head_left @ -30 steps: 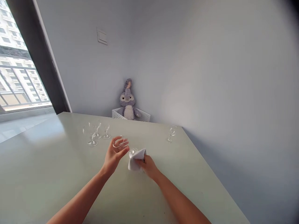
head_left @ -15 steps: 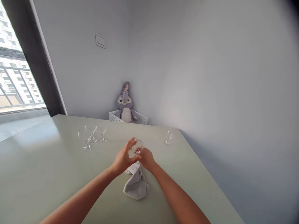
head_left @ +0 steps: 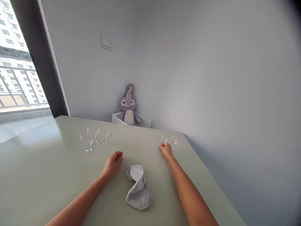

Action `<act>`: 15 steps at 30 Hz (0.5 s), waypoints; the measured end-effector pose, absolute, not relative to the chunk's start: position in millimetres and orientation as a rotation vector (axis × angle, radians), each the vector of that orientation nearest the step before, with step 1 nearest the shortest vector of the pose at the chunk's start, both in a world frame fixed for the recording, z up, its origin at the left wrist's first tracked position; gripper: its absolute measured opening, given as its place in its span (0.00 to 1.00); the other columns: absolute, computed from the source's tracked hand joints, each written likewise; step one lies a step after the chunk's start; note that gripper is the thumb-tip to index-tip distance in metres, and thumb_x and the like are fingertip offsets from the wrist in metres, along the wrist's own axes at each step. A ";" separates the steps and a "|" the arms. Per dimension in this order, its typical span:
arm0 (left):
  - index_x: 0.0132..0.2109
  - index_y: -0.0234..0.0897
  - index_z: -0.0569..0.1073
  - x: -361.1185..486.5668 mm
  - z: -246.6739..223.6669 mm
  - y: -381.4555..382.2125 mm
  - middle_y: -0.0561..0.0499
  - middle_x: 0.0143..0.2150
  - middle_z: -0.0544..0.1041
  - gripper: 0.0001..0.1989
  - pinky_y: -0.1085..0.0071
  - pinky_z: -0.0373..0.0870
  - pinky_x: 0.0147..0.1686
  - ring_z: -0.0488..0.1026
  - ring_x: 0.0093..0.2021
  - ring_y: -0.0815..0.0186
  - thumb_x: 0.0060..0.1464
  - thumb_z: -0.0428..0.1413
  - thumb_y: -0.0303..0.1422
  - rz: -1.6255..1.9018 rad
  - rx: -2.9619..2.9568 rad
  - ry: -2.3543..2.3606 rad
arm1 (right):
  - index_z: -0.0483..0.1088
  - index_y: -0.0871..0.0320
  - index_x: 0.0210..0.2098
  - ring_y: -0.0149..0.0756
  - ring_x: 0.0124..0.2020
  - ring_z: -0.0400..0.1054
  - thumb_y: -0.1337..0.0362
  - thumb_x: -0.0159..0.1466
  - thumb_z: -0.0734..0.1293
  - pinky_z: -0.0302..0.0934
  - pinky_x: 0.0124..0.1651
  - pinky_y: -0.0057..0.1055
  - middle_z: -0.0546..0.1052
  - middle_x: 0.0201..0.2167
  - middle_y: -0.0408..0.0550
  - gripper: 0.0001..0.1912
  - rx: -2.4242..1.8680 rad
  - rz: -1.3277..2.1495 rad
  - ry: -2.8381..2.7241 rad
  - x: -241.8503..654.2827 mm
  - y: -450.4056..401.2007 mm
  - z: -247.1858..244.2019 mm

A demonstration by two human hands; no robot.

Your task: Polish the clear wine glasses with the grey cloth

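Pinching narrowly: right hand (head_left: 166, 150) on the stem of a coupe glass (head_left: 165, 139), upright and just left of a second coupe glass (head_left: 174, 138). Left hand (head_left: 113, 164), loosely curled and empty, lies well apart, near a crumpled grey towel (head_left: 139, 191) on the pale green surface (head_left: 35, 175).

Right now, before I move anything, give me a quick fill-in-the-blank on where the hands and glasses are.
The left hand holds ____. The right hand is touching a stemmed glass, which stands beside ____ other glass. Further left on the table, ____ glasses stand grouped. A plush rabbit sits in a white ____ behind the table.

Missing words: nothing; one; three; basket.
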State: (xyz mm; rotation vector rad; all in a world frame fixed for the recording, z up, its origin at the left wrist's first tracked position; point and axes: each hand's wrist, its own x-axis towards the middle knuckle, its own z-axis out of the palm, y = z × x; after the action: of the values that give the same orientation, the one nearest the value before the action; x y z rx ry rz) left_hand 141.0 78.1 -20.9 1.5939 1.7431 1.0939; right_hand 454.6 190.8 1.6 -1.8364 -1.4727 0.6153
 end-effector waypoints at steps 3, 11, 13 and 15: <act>0.40 0.40 0.69 140.3 -17.1 77.9 0.51 0.40 0.74 0.12 0.68 0.67 0.41 0.71 0.39 0.64 0.50 0.47 0.36 1.075 1.625 1.753 | 0.70 0.60 0.34 0.30 0.22 0.66 0.63 0.54 0.62 0.57 0.24 0.23 0.72 0.21 0.45 0.10 -1.859 0.637 -1.417 461.4 203.9 -3.6; 0.38 0.40 0.70 140.6 -16.8 77.6 0.52 0.38 0.74 0.10 0.68 0.67 0.38 0.71 0.36 0.65 0.48 0.48 0.35 1.118 1.608 1.731 | 0.68 0.59 0.32 0.28 0.21 0.65 0.65 0.53 0.62 0.56 0.19 0.21 0.73 0.25 0.45 0.08 -1.877 0.675 -1.332 468.6 212.1 -12.1; 0.37 0.40 0.71 140.4 -18.1 77.9 0.51 0.38 0.74 0.10 0.68 0.67 0.39 0.71 0.37 0.65 0.47 0.49 0.35 1.182 1.537 1.695 | 0.68 0.60 0.36 0.28 0.20 0.65 0.67 0.52 0.62 0.56 0.20 0.22 0.73 0.27 0.46 0.11 -1.882 0.647 -1.317 468.8 205.7 -12.2; 0.39 0.39 0.70 139.4 -18.9 77.8 0.49 0.40 0.73 0.12 0.68 0.67 0.40 0.71 0.39 0.65 0.46 0.50 0.34 1.300 1.419 1.674 | 0.66 0.61 0.40 0.28 0.20 0.64 0.67 0.52 0.61 0.56 0.21 0.23 0.73 0.28 0.47 0.15 -1.879 0.592 -1.306 468.6 194.8 -11.4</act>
State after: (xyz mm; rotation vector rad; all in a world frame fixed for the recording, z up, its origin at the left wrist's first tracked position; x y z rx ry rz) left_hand 139.4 77.8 -18.9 1.4191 1.6741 1.2997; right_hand 468.6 194.8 -11.4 -1.8793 -1.3062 0.5917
